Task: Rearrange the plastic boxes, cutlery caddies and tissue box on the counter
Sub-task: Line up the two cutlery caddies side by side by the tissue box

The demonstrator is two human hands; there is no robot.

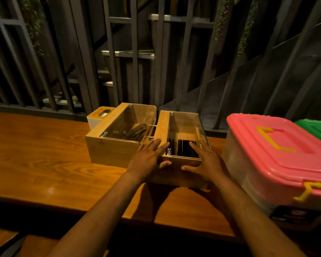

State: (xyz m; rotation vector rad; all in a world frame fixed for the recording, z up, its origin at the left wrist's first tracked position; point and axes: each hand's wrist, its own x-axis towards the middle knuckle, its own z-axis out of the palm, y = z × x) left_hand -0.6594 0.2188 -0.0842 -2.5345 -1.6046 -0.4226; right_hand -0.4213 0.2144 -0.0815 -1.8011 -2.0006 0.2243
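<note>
- Here, both hands grip the nearer wooden cutlery caddy [182,145] from either side, at its front end.
- The left hand [148,160] lies on the caddy's left top edge, fingers stretched forward along the wood and thumb curled onto the front face.
- The right hand [206,160] mirrors it on the right side, fingers over the clear lid near the dark cutlery inside, thumb pressed against the front face.
- The hands are apart, with the caddy clamped between them; whether it rests on the wooden worktop [44,164] or is raised slightly off it I cannot tell.
- A second wooden caddy [119,136] sits just to the left and a little further back, its right side touching or almost touching the held one; dark utensils show through its clear lid.
- Behind that second caddy, at its far left corner, stands a white tissue box [100,115] with a wooden top and an oval slot.
- To the right of the held caddy, just beside the right hand, sits a clear plastic box with a pink lid [278,154] and yellow handle and clasp.
- Beyond it, at the right edge of view, a green-lidded box [319,130] is partly visible.
- Dark metal railings [133,62] rise behind the worktop.
</note>
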